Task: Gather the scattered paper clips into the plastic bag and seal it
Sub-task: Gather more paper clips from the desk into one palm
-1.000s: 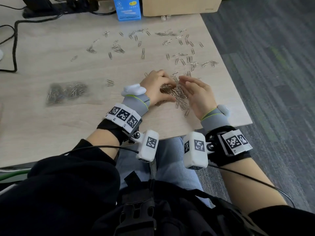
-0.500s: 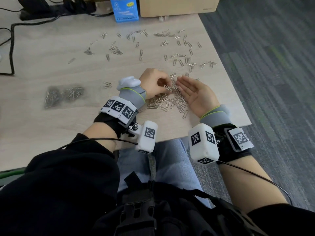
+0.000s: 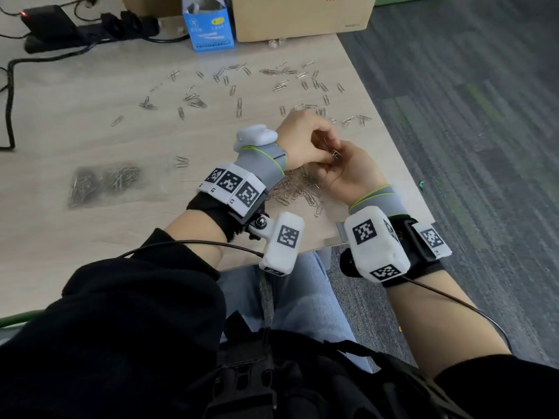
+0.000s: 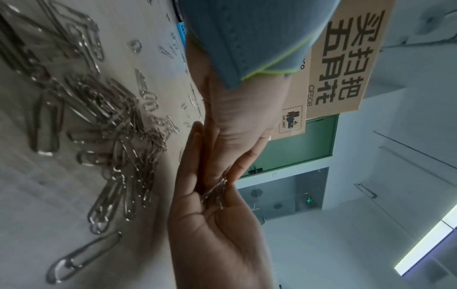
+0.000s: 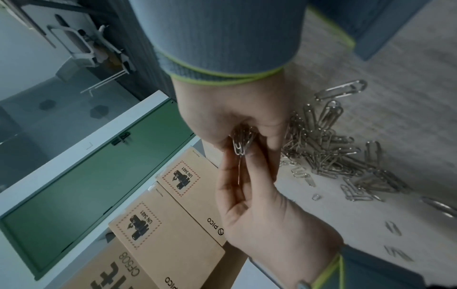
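Observation:
Both hands hover just above a heap of paper clips (image 3: 298, 189) near the table's front right corner. My right hand (image 3: 343, 160) is turned palm up and curls round a small bunch of paper clips (image 3: 335, 153). From above, my left hand (image 3: 322, 146) pinches that same bunch (image 5: 241, 142) with its fingertips. In the left wrist view the bunch (image 4: 215, 192) lies in the right palm. A clear plastic bag (image 3: 102, 181) holding several clips lies flat to the left, well apart from both hands. More scattered clips (image 3: 284, 83) cover the far right of the table.
A blue carton (image 3: 208, 28) and a cardboard box (image 3: 302, 16) stand at the table's back edge, with a black power strip and cables (image 3: 90, 28) at the back left. The table's right edge (image 3: 393, 152) runs close to the hands, with carpet beyond.
Both hands were down on the table raking clips into a heap. They have lifted off it, the right hand turned palm up with clips and the left closed in on them.

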Motion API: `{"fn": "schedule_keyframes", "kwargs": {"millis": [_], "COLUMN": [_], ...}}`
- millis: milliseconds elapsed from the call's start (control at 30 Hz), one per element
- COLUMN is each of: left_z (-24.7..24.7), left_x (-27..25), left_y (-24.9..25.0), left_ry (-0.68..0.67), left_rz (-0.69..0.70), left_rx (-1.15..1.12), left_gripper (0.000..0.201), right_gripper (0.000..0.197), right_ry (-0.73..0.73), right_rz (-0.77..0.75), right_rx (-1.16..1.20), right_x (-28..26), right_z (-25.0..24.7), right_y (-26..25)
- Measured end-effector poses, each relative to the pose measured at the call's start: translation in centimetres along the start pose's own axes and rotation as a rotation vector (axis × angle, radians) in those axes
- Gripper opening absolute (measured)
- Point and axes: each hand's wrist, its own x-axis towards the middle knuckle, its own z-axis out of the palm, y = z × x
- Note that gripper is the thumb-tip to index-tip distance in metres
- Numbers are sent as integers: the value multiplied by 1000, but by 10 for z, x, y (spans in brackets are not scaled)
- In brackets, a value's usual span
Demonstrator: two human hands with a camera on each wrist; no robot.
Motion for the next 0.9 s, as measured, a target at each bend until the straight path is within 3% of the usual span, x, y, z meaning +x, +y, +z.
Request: {"fn": "schedule_keyframes", "kwargs": {"millis": [67,233,333,467,733,900], "left_z": [2,-4,3,18,1,-8], "left_x": [4,9,13,10,-14,-43], "left_y": [3,-2,-8,-15,-29,-33], "left_ry": [10,265,98,-69,-39,-52], "left_rz": [15,-21,-135,-127,-121,-122], "left_rx": [-3,-61,74,239,311,282], "left_gripper": [25,29,39,78,24,28], "right_gripper": [55,35,31,25,19,18], "right_ry": [34,80,97,103,112,113], "right_rz": [1,-39,-63,-82,-98,-89], "right_rx": [65,218,188,108,28,19], "right_x": [0,-7,-12,-16,-22,-24], "right_z": [-2,-14,-20,-24,-25,-23], "right_y": [-5,-15,-19,-19,-11,-3]}}
